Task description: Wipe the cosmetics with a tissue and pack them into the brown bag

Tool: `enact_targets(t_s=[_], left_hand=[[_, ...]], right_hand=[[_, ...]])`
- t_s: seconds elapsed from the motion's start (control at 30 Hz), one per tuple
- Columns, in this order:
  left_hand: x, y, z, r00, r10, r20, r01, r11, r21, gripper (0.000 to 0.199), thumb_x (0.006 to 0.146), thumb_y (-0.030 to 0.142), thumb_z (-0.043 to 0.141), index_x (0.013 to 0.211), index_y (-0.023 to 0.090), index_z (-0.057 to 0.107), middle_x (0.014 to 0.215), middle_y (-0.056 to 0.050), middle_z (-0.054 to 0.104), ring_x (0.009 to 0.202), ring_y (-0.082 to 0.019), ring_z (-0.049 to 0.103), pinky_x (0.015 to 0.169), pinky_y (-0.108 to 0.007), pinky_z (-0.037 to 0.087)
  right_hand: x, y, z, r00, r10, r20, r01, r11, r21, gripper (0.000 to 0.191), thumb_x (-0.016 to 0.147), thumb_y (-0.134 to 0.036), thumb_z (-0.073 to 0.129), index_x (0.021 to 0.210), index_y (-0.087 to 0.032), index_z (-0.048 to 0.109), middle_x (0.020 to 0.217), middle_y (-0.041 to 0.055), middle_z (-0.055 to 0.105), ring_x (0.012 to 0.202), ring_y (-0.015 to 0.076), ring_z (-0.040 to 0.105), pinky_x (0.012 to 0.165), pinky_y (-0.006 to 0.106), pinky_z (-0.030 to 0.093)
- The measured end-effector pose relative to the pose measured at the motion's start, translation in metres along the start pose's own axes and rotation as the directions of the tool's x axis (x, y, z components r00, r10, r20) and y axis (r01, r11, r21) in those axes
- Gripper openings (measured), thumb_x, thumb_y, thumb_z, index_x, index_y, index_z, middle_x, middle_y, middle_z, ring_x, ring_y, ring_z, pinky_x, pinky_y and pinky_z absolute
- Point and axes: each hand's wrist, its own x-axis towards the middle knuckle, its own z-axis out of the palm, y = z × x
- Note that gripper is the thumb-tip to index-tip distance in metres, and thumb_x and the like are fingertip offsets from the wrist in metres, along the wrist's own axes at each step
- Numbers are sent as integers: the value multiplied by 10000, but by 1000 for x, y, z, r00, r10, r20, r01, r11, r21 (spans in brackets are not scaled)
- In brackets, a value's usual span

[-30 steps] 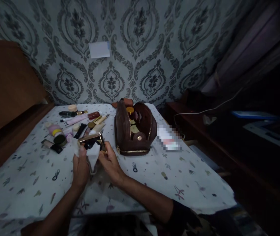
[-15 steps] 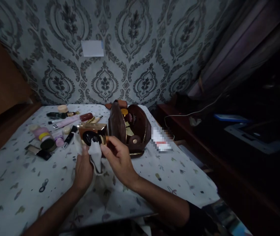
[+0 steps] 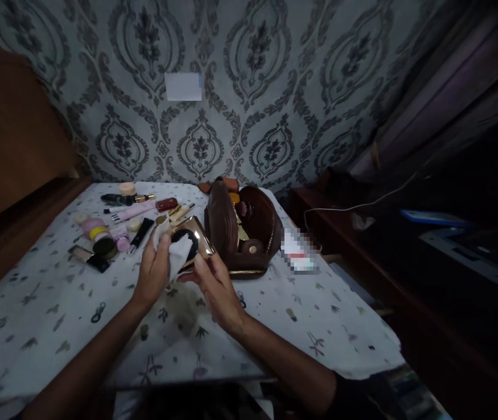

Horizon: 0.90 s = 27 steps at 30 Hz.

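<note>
Evidently both hands are busy near the centre of the table: the right hand (image 3: pixel 220 287) grips a shiny gold rectangular case (image 3: pixel 199 233) by its near edge, thumb on top, while the left hand (image 3: pixel 153 268) pinches a crumpled white cloth (image 3: pixel 179 255) against the case's round black emblem, partly covering it. The case is tilted above the floral tablecloth (image 3: pixel 314 315).

From the case, an unzipped brown leather handbag (image 3: pixel 219 219) stands just beside it at three o'clock, with an amber-lidded item (image 3: pixel 234 199) inside. Near nine o'clock lies a black cosmetic tube (image 3: pixel 140 235); farther out that way are a dark-lidded jar (image 3: pixel 105 248) and a pink bottle (image 3: pixel 95 228) with a yellow band. A glossy dark-red case (image 3: pixel 167 204) lies toward eleven o'clock.
</note>
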Motion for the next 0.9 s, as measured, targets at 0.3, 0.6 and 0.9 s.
enact_targets(t_s=[0.3, 0.6, 0.9], left_hand=[[6, -9, -15, 978, 187, 96, -200, 968, 150, 510, 976, 509, 383, 1258, 167, 634, 1300, -115, 652, 1280, -265, 543, 1144, -395, 337], [-22, -20, -13, 691, 536, 485, -720, 450, 529, 486, 994, 363, 439, 1458, 219, 452, 1516, -150, 462, 1463, -301, 325, 1207, -554, 85], [-11, -25, -41, 923, 355, 147, -383, 824, 417, 474, 1017, 435, 333, 1332, 138, 526, 1283, -143, 622, 1190, -246, 580, 984, -352, 453]], right_hand=[[-10, 31, 15, 987, 152, 60, -162, 958, 238, 582, 782, -731, 595, 1155, -284, 603, 982, 46, 693, 888, 204, 666, 863, 379, 539], [-5, 41, 7, 944, 314, -102, -249, 880, 405, 341, 651, -468, 805, 877, -252, 668, 1007, 8, 719, 983, 189, 632, 763, 288, 542], [-3, 22, 6, 931, 342, 126, -364, 859, 360, 494, 718, -612, 742, 1018, -224, 683, 972, 35, 743, 841, 180, 664, 757, 312, 558]])
